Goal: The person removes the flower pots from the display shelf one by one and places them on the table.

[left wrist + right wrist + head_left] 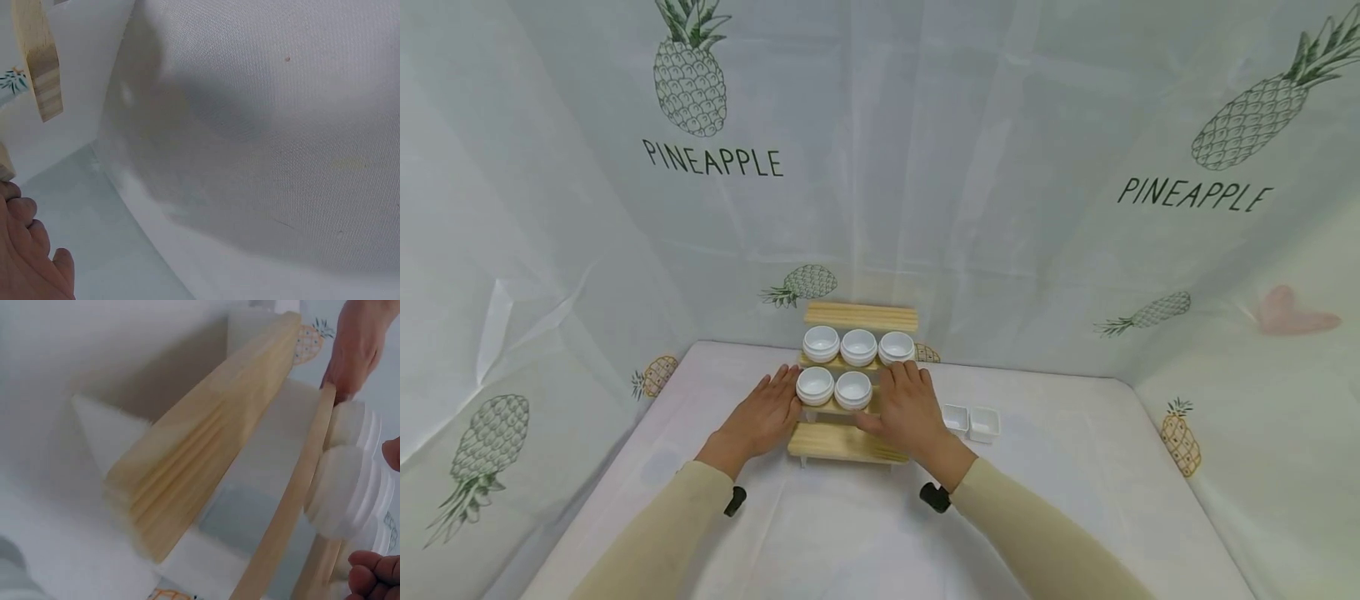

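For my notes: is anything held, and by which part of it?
Left hand touches the stand, without visible grip; whether the right hand holds anything cannot be told.

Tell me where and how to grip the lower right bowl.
Take the round white bowl by its rim, probably from above and the right: it stands upright, mouth up, with the left bowl close by and the right hand on its other side.

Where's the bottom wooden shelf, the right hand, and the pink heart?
Bottom wooden shelf (838,442): head view, its top surface.
Right hand (912,412): head view, back of the hand.
Pink heart (1287,317): head view, middle of the print.
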`<state>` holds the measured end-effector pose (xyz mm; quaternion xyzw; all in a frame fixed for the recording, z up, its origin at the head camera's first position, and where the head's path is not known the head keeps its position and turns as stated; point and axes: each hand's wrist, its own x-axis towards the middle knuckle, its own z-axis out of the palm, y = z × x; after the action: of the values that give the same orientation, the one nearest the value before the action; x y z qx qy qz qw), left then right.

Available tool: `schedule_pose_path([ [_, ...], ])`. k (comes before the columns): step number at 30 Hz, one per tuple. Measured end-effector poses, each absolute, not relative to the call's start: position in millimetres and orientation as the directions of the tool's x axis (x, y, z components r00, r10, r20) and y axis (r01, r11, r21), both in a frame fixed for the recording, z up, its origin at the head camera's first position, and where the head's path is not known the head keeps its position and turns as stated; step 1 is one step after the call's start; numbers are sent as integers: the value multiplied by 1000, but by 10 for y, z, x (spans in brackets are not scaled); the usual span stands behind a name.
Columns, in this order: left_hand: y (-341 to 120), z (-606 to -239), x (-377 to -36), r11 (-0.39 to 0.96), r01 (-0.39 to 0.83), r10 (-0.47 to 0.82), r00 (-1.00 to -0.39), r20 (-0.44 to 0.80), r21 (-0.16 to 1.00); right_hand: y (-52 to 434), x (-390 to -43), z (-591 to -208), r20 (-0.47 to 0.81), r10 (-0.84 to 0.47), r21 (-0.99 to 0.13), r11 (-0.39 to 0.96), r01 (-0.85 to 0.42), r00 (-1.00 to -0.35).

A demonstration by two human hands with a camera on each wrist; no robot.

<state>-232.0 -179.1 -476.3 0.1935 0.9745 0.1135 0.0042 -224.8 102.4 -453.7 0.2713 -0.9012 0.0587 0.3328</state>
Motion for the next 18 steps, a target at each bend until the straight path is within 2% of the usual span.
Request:
schedule_pose_path([
  [3, -1798, -4769, -2324, 899, 379, 379, -924, 44, 218, 894, -2263, -4541, 629, -431, 58, 856, -514, -647],
  [11, -1804, -4820, -2331, 900, 380, 377, -924, 56, 212, 790, -2250, -4543, 509, -399, 7, 888, -459, -763],
  [18, -1802, -4814, -2338, 901, 381, 378, -924, 53, 206, 798, -2249, -4551, 495, -374, -13, 899, -437, -784],
])
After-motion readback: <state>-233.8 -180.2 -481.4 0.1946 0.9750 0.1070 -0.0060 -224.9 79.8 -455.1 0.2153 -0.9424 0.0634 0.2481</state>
